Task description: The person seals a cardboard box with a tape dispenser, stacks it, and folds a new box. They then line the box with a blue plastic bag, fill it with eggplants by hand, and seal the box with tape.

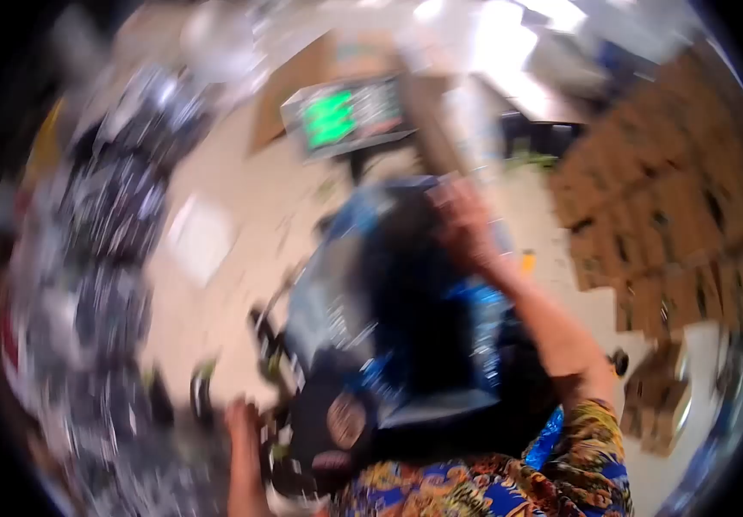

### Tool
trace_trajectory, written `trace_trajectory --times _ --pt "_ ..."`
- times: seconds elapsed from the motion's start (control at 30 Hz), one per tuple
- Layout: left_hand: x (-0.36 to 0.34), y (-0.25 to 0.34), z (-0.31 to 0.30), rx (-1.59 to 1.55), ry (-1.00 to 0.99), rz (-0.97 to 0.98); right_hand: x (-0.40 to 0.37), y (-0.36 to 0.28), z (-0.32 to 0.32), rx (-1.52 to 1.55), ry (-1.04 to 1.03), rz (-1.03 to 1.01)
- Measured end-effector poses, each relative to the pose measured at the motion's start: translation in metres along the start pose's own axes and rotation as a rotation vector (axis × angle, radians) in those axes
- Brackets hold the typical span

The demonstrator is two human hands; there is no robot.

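Observation:
Motion blur smears the whole head view. My right hand (pixel 466 224) reaches forward, its fingers bent over the far right edge of a dark, soft-looking item (pixel 406 250) whose kind I cannot make out. Clear and blue plastic (pixel 483 332) surrounds that item, which lies in front of my body. Low on the left, my left hand (pixel 242 418) is apart from it, near dark objects on the floor. Its fingers are too blurred to show a grip. Beyond the dark item stands a device with a lit green display (pixel 328 119), like a scale readout.
Brown cardboard boxes (pixel 664 181) are stacked along the right. Dark bundles in shiny plastic (pixel 113 207) line the left side. A white sheet-like piece (pixel 201 237) lies on the pale floor (pixel 242 194). An open cardboard box (pixel 289 82) stands behind the display.

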State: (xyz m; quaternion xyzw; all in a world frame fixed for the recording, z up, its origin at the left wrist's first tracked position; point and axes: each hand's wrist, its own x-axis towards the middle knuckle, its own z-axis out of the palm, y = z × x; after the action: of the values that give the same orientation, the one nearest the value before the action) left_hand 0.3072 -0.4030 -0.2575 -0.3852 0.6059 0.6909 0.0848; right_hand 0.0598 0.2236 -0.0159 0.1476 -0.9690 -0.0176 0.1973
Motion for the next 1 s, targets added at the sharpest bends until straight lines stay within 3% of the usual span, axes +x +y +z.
trace_trajectory --times 0.07,0.17,0.23,0.3,0.33,0.43,0.6,0.63,0.77,0.83,0.9,1.0 --pt "-0.053 0.000 -0.008 0.177 0.128 0.048 0.006 -0.001 -0.013 0.001 -0.109 0.003" --pt "-0.099 -0.041 -0.034 0.254 0.335 0.092 0.011 0.017 0.008 0.005 -0.013 -0.126" --pt "-0.119 -0.064 -0.038 0.661 0.536 0.190 0.013 0.017 0.006 -0.042 -0.057 -0.102" --pt "-0.152 -0.059 -0.028 0.846 0.563 0.242 0.012 0.022 0.009 0.005 -0.053 -0.109" --pt "-0.161 -0.049 -0.019 0.949 0.539 0.181 0.012 0.024 0.010 -0.027 -0.076 -0.102" --pt "-0.165 -0.036 0.007 1.130 0.474 0.399 0.012 0.024 0.011 -0.069 -0.065 -0.132" --pt "-0.125 -0.012 0.057 1.515 -0.061 0.516 0.010 0.024 0.015 -0.095 -0.022 -0.179" --pt "-0.112 -0.021 0.062 1.567 -0.065 0.622 0.010 0.025 0.015 -0.104 -0.018 -0.181" --pt "-0.068 -0.019 0.055 1.588 -0.250 0.639 0.009 0.021 0.011 -0.089 -0.044 -0.165" --pt "-0.069 0.007 0.046 1.582 -0.221 0.538 0.010 0.021 0.008 -0.064 -0.059 -0.161" --pt "-0.082 0.053 0.040 1.456 -0.187 0.238 0.009 0.023 0.007 -0.062 -0.056 -0.158" --pt "-0.093 0.087 0.010 0.798 -0.173 -0.047 0.008 0.028 0.013 -0.076 -0.035 -0.179"
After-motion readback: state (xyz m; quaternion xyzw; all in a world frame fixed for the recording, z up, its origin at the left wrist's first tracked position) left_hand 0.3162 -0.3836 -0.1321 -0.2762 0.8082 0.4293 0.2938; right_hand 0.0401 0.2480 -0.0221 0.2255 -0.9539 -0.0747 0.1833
